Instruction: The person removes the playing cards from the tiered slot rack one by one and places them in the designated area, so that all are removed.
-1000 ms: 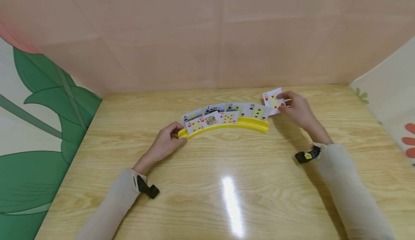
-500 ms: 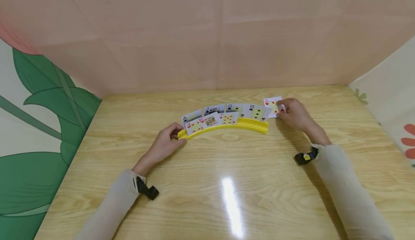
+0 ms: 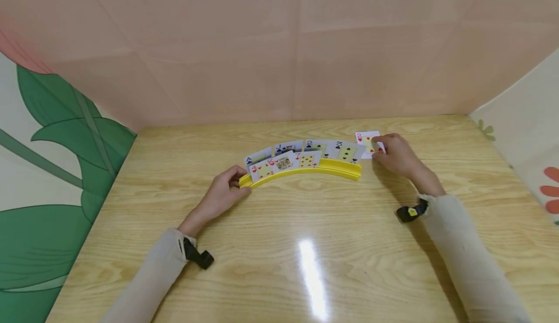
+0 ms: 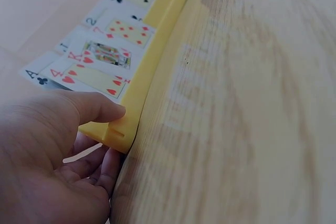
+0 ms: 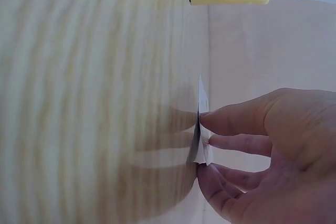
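A curved yellow card holder stands on the wooden table. My left hand grips its left end, the thumb on the front and the other fingers behind, as the left wrist view shows. In the holder's front row are a four of hearts, a king of hearts and a seven of diamonds. Behind them stand several black-suited cards. Right of the holder, my right hand holds a two of hearts face up at the tabletop. Thumb and fingertips are at the card's edges, and it looks slightly bent.
The pale wooden table meets a pinkish cloth backdrop at its far edge. Panels with leaf and flower pictures flank it. Each wrist wears a black camera strap.
My right hand has brought the two of hearts down and slightly nearer, from tilted above the table to nearly flat on it. My left hand and the card holder have stayed in place.
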### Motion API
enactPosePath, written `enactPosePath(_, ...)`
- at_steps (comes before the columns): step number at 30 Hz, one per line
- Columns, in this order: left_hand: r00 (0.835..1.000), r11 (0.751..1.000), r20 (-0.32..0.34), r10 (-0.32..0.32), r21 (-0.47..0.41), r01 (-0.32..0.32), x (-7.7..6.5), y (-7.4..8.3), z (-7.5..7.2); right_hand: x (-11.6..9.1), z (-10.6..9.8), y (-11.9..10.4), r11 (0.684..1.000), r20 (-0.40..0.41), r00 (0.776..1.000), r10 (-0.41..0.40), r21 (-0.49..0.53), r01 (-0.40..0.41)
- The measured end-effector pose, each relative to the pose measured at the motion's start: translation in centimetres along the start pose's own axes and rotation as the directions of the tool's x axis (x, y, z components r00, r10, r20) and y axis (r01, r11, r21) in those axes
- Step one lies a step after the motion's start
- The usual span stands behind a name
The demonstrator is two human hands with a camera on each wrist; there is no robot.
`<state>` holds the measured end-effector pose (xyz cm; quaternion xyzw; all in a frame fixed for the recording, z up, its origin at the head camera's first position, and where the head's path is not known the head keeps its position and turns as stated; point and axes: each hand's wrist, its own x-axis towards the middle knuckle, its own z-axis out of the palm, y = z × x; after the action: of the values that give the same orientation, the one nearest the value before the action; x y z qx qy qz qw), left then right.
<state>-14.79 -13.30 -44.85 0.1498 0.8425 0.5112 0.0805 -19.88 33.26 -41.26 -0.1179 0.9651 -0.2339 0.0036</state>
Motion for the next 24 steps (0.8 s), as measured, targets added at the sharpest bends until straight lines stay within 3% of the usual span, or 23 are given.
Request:
enactPosePath(11, 1.0, 1.0, 0.001, 0.006, 0.012, -0.006, -0.2, 0.0, -0.2, -0.2, 0.1, -0.6, 0.999, -0.033, 0.999, -0.038, -0.001, 0.038)
enactPosePath(24, 1.0, 1.0, 0.008, 0.015, 0.006, -0.015, 0.0, -0.1, -0.1, -0.5, -0.9, -1.0, 0.999, -0.028, 0.999, 0.036, 0.022, -0.036)
